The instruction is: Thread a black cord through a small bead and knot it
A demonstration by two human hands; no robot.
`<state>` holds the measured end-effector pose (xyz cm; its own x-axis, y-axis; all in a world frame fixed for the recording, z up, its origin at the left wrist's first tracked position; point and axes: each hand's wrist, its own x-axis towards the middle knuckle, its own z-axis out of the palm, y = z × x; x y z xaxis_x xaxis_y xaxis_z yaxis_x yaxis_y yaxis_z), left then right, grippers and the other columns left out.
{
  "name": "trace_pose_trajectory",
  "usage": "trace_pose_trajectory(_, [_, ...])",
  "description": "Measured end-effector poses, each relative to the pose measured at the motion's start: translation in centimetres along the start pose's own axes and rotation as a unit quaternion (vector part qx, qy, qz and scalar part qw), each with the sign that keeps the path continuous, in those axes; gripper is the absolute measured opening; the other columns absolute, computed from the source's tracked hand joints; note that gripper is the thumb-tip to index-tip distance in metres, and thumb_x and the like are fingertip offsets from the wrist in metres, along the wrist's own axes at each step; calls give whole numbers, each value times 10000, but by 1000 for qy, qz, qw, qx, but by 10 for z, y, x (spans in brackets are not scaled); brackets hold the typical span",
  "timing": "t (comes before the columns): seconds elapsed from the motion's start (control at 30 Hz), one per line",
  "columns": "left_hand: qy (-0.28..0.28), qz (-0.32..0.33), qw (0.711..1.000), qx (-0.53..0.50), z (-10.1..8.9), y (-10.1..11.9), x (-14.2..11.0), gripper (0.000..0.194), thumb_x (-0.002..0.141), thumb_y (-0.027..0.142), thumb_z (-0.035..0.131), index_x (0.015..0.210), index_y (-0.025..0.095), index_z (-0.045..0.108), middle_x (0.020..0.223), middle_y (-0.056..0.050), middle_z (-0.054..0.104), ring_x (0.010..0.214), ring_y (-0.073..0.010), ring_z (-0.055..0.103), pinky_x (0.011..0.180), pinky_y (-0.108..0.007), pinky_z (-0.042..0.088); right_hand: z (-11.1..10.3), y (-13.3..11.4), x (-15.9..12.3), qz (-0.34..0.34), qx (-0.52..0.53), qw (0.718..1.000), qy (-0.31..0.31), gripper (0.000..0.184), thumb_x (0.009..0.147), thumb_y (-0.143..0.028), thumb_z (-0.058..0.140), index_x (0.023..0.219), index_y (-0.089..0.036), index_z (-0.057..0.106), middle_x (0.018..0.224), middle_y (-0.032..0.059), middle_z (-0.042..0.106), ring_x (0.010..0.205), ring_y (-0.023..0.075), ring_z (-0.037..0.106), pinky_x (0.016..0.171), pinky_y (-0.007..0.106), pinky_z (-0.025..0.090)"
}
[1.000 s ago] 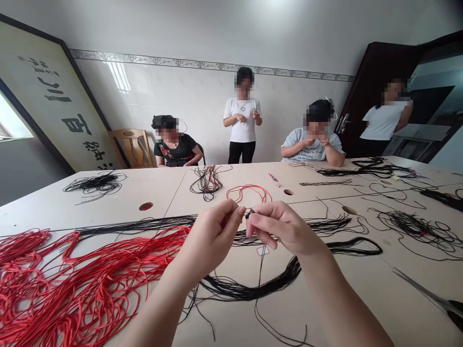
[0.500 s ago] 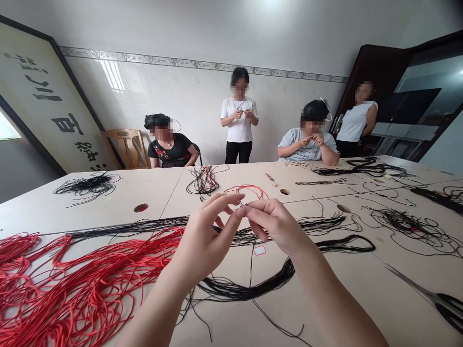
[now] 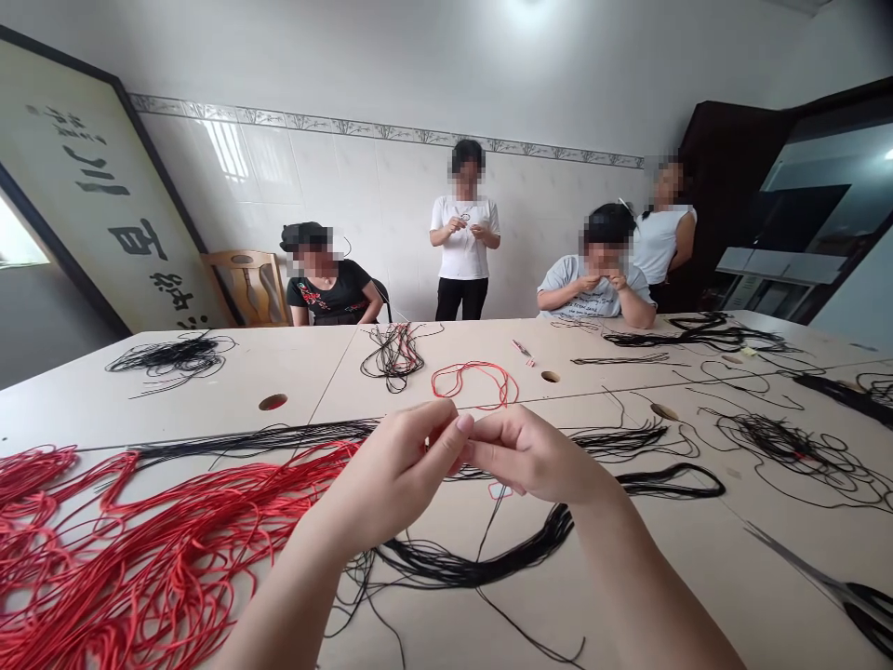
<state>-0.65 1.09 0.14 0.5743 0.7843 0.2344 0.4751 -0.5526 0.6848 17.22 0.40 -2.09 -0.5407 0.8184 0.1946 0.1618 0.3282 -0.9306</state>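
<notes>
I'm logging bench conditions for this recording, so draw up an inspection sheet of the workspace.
Surface: pale tabletop, with seams and round cut-outs.
Work pieces: thin black cord running down from the hands; upper end hidden.
Clutter: tangled red cords at left, curved black bundle in front, scissors at right with blades slightly apart.
Hands: left hand and right hand meet at the fingertips, seemingly pinching the cord.
Cables: on the tabletop, nothing seen; a thin wire by the headgear of the seated person in black.
Surroundings: four people opposite, a wooden chair, an open dark door.
</notes>
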Motion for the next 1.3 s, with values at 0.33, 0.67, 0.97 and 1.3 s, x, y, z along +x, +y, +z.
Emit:
trace_pose_trajectory(0.33, [104, -3, 995, -6, 0, -10, 4, 356, 901, 421, 384, 641, 192, 301, 588, 49, 238, 538, -93, 225, 473, -226, 215, 0, -2, 0, 0, 37, 999, 37, 313, 840, -448, 546, 917, -147, 584, 514, -66, 392, 460, 59, 357, 435, 191, 297])
trace_pose_trajectory(0.67, [212, -36, 975, -48, -17, -10, 4, 352, 894, 375, 425, 613, 178, 345, 550, 51, 310, 503, -77, 263, 472, -228, 228, -11, 0, -3, -49, 51, 993, 94, 439, 879, -462, 481, 586, -143, 551, 515, 0, 492, 504, 80, 429, 444, 203, 299])
trace_pose_trajectory(0.97, [235, 1, 852, -469, -32, -21, 8, 247, 835, 232, 546, 617, 150, 462, 562, 32, 393, 504, -68, 432, 475, -182, 380, -22, 0, -9, -48, 41, 992, 105, 426, 874, -454, 490, 577, -153, 544, 528, 5, 495, 491, 81, 399, 416, 209, 258])
trace_pose_trajectory(1.3, [296, 3, 720, -628, -45, -23, 13, 187, 827, 65, 450, 654, 129, 481, 520, 27, 413, 460, -53, 455, 414, -115, 434, -26, 3, -13, -73, 67, 984, 149, 494, 877, -485, 467, 492, -176, 467, 436, -3, 377, 576, 132, 471, 454, 226, 281])
